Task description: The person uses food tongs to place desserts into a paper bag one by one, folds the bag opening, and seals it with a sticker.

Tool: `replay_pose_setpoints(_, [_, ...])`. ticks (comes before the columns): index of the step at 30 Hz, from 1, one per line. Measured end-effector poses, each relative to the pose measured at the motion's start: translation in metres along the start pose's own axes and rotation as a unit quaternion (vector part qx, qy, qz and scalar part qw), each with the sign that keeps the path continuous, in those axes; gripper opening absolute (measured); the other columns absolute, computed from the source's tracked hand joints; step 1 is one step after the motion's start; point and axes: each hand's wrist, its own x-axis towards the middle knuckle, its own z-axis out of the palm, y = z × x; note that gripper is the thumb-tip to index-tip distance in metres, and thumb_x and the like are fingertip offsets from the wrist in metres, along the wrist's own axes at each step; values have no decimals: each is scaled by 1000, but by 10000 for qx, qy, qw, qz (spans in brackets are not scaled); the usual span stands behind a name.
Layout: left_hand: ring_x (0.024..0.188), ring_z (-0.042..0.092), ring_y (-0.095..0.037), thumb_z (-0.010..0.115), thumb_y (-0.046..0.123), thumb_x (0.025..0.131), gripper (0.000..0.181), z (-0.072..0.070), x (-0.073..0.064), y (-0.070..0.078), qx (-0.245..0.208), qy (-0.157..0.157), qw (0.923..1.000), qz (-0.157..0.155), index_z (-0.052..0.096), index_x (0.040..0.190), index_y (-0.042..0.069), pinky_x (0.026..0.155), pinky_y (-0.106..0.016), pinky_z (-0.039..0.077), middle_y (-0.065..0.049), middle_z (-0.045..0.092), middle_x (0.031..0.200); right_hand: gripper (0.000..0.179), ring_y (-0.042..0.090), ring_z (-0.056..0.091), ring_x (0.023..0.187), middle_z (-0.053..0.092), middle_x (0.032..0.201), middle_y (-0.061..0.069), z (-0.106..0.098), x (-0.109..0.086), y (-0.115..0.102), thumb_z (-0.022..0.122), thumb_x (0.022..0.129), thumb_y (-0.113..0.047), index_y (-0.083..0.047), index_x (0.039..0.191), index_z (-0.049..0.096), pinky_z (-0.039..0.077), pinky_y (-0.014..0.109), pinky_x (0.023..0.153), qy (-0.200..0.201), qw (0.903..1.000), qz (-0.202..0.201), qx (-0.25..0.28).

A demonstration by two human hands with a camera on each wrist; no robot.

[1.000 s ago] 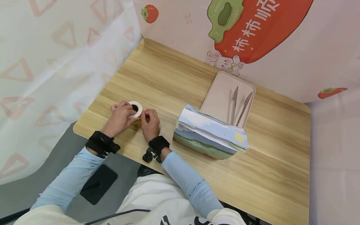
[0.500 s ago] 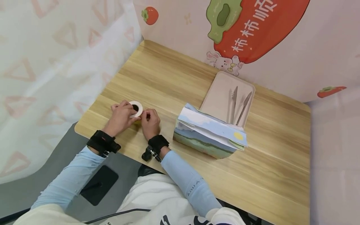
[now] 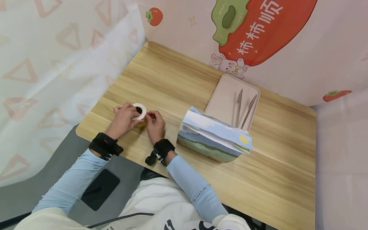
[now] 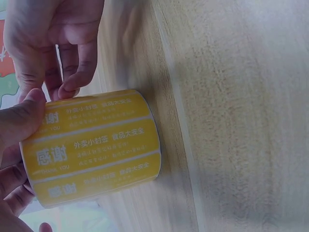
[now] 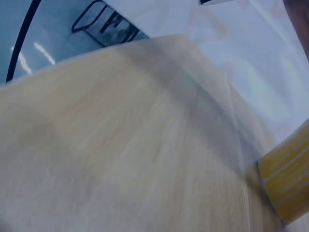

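A roll of yellow sticker labels (image 4: 96, 145) with white print and a white core ring (image 3: 140, 111) is in my left hand (image 3: 123, 118). My left fingers reach the core opening, and the thumb presses the printed outside in the left wrist view. On the roll's right side, my right hand (image 3: 156, 126) has its thumb and index finger pinching at the label edge. Its other fingers are curled, seen over the roll's upper edge in the left wrist view. The pinched edge itself is hidden behind the fingertips. Only part of the roll (image 5: 289, 179) shows in the right wrist view.
A paper bag (image 3: 212, 137) with a painted landscape and folded top stands right of the hands. Behind it lies a pale pink tray (image 3: 221, 95) with two metal knives (image 3: 239, 103). The wooden table (image 3: 276, 166) meets printed wall sheets at the back and left.
My right hand has shifted slightly to the right beside the roll, its fingers somewhat less tightly bunched. The left hand and roll have stayed almost in place.
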Motion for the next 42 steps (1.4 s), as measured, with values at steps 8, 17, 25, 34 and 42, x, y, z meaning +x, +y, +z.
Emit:
replay_pose_setpoints(8, [101, 53, -31, 84, 19, 77, 23, 0, 0, -1, 0, -9, 10000, -27, 77, 86, -1, 83, -60, 27, -13, 70, 88, 10, 13, 66, 93, 68, 103, 10, 3, -2, -5, 63, 97, -12, -5, 104, 66, 55, 17, 77, 140, 9997, 108, -186])
replay_pose_setpoints(17, [100, 54, -31, 85, 18, 77, 21, 4, -1, -1, -23, 88, 10000, 7, 77, 85, 0, 83, -59, 27, -13, 70, 87, 11, 19, 67, 89, 67, 99, 14, -1, -1, -11, 62, 98, -11, -1, 100, 65, 54, 17, 76, 50, 9993, 310, -188])
replay_pose_setpoints(25, [99, 53, -31, 84, 21, 79, 21, 5, 0, 0, 7, 185, 9998, -98, 76, 84, 2, 83, -59, 27, -11, 68, 82, 11, 4, 56, 76, 63, 84, 0, -10, 6, -7, 59, 94, -17, -7, 92, 64, 45, 17, 68, -20, 9903, 1192, -719])
replay_pose_setpoints(34, [100, 53, -32, 85, 21, 79, 21, 7, 2, -1, -33, 238, 9997, -69, 76, 84, 3, 82, -58, 27, -12, 68, 81, 10, 4, 56, 53, 64, 63, -4, -28, 7, -4, 57, 92, -22, -13, 88, 62, 41, 21, 54, -48, 9769, 1750, -1227])
replay_pose_setpoints(42, [99, 53, -33, 85, 21, 78, 22, 8, 2, -3, -67, 373, 9993, -65, 75, 84, 2, 85, -62, 27, -14, 69, 82, 8, 8, 59, 48, 60, 54, -5, -45, 6, -1, 55, 92, -20, -14, 87, 58, 41, 23, 52, -1, 9748, 1880, -1198])
